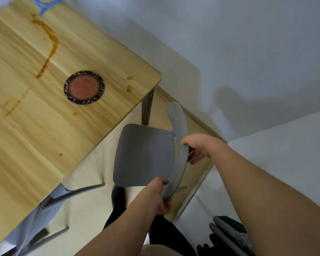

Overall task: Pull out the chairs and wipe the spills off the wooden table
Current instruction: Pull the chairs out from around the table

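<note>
— What is held by each hand?

— The left hand (160, 195) is wrapped around the near end of the curved backrest (177, 152) of a grey chair (144, 157), thumb on the seat side, fingers curled behind. The right hand (197, 147) is clamped on the middle of the same backrest, fingers hooked over its top edge.

— Where is the chair placed?

— It is seen off the corner of the wooden table (35, 117), its seat clear of the tabletop edge and just beside the dark table leg (147, 108). A second grey chair (42, 209) is tucked partly under the near edge of the table.

— And the spills?

— A long brown streak (49, 45) is trailed across the far part of the tabletop; smaller brown drops (129, 83) are dotted near the corner and along the edge. A round coaster (84, 87), dark-rimmed with a reddish centre, is laid between the streak and the drops. A blue object (44, 2) is cut off at the top edge. Pale walls (229, 43) are seen behind.
</note>
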